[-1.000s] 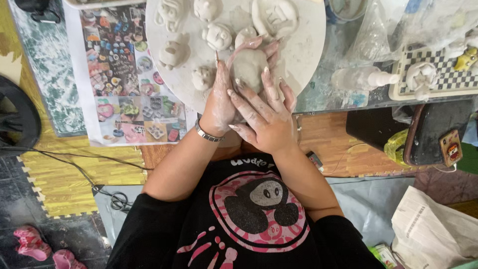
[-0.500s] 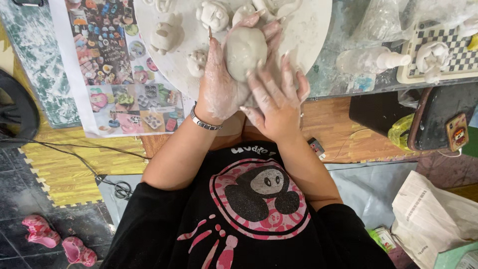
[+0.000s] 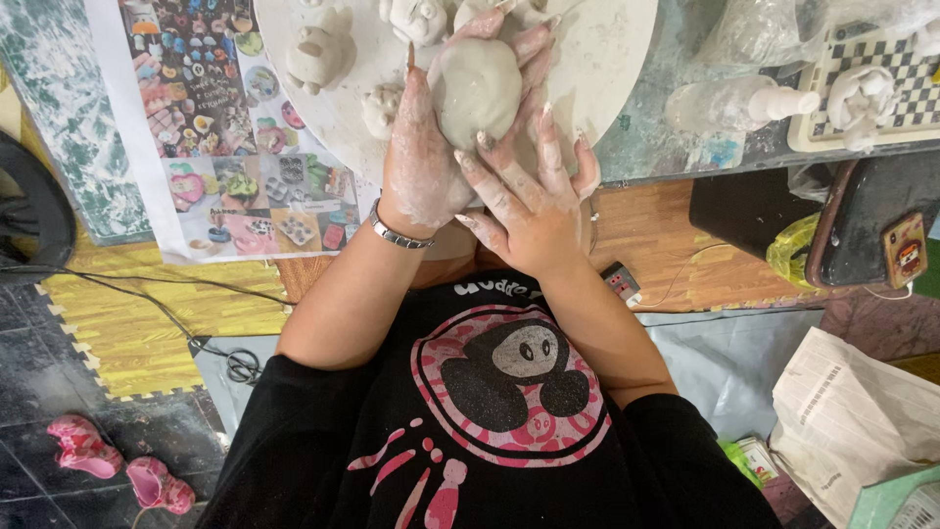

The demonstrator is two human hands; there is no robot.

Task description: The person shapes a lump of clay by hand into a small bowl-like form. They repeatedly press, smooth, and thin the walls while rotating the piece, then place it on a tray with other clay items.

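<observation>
A smooth grey ball of clay rests in my left hand, which cups it from below and the left, fingers curled around its far side. My right hand lies flat with spread, clay-smeared fingers, its fingertips touching the ball's near side. Both hands hover over the near edge of a round white work board. A silver bracelet sits on my left wrist.
Small clay animal figures stand on the board. A printed picture sheet lies to the left. A white spray bottle and a checkered tray sit right. Scissors, pink shoes and newspaper lie on the floor.
The clay ball and both hands have stayed together while the view shifted lower; my right fingers have slid from over the ball to its near side.
</observation>
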